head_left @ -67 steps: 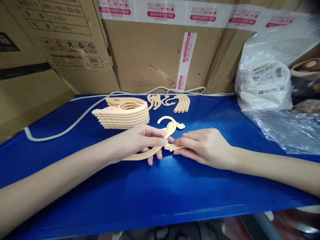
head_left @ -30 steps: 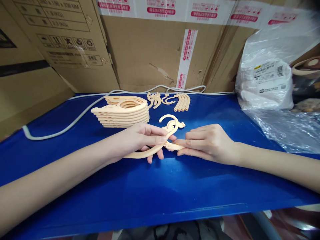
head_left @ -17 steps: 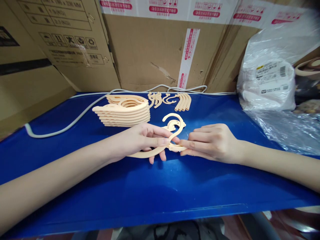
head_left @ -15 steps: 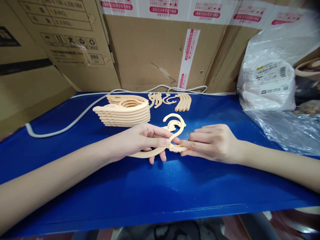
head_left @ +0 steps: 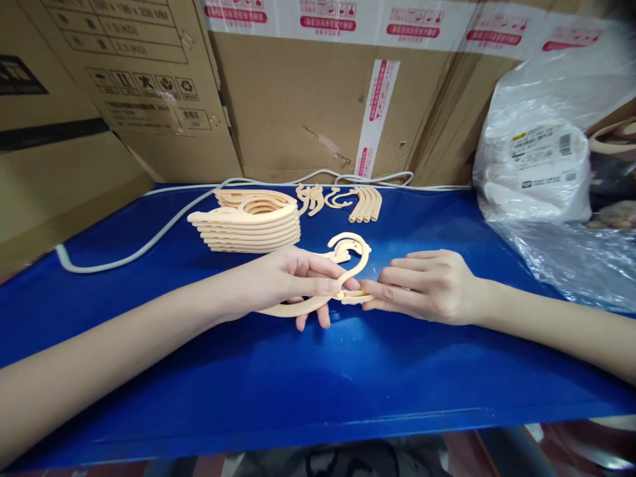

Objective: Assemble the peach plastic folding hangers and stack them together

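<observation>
A peach plastic hanger (head_left: 354, 255) with a round hook lies at the middle of the blue mat (head_left: 298, 377). My left hand (head_left: 283, 281) is closed on its left arm, thumb on top and fingers beneath. My right hand (head_left: 424, 285) pinches the hanger's right arm piece at the joint beside the left fingertips. Most of the right arm piece is hidden under my right hand. The hook curls up behind both hands.
A stack of like hangers (head_left: 248, 222) sits behind my left hand. Loose hooks and arm pieces (head_left: 342, 201) lie at the back. A white cable (head_left: 149, 240) runs along the mat. Cardboard boxes (head_left: 308, 99) wall the back; plastic bags (head_left: 536, 165) fill the right.
Both hands have stayed on the hanger's joint. The hook has tipped slightly to the right, and the fingertips have pressed closer together.
</observation>
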A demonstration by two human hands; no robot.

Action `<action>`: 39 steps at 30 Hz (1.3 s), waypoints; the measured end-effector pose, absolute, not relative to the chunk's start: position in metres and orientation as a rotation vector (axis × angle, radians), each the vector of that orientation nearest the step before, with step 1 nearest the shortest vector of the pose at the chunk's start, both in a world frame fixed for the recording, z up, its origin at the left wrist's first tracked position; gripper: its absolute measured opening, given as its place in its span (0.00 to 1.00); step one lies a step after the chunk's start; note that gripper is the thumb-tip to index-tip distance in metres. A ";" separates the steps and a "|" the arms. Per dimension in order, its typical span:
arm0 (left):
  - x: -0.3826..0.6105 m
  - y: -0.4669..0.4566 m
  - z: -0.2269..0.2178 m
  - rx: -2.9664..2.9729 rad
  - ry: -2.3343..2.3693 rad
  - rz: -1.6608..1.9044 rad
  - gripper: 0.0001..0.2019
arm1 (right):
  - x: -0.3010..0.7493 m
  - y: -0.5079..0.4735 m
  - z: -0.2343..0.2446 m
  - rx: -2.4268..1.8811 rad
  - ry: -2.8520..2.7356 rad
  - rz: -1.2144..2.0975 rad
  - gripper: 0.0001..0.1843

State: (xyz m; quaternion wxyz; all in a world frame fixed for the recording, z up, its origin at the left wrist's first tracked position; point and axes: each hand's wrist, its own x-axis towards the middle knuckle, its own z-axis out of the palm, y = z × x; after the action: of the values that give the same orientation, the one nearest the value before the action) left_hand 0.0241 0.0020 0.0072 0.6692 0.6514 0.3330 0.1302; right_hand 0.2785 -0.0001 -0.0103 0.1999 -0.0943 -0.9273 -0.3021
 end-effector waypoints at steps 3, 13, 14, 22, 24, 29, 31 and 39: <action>0.025 0.002 0.007 1.444 0.785 0.316 0.14 | 0.277 -0.001 -0.010 -0.294 -2.592 -0.845 0.12; 0.026 0.004 0.006 1.420 0.798 0.328 0.13 | 0.274 -0.004 -0.009 -0.315 -2.557 -0.845 0.12; 0.026 0.004 0.007 1.424 0.803 0.327 0.13 | 0.274 -0.004 -0.009 -0.319 -2.554 -0.840 0.12; 0.032 0.001 0.008 1.457 0.847 0.435 0.13 | 0.271 -0.005 -0.009 -0.463 -2.594 -0.523 0.16; 0.033 0.000 0.006 1.460 0.855 0.478 0.13 | 0.271 -0.005 -0.008 -0.524 -2.614 -0.441 0.16; 0.035 -0.002 0.005 1.455 0.873 0.519 0.16 | 0.271 -0.006 -0.007 -0.544 -2.626 -0.436 0.17; 0.035 -0.003 0.006 1.473 0.882 0.518 0.15 | 0.271 -0.005 -0.007 -0.511 -2.605 -0.523 0.17; 0.042 -0.019 0.003 1.746 0.983 0.600 0.13 | 0.274 0.000 0.008 -0.621 -2.750 0.294 0.14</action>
State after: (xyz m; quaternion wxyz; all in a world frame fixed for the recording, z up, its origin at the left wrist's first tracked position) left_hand 0.0417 -0.0193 0.0028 0.5012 0.7224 0.4065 0.2483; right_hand 0.2735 0.0005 0.0075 0.1530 -0.2164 -0.9588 0.1025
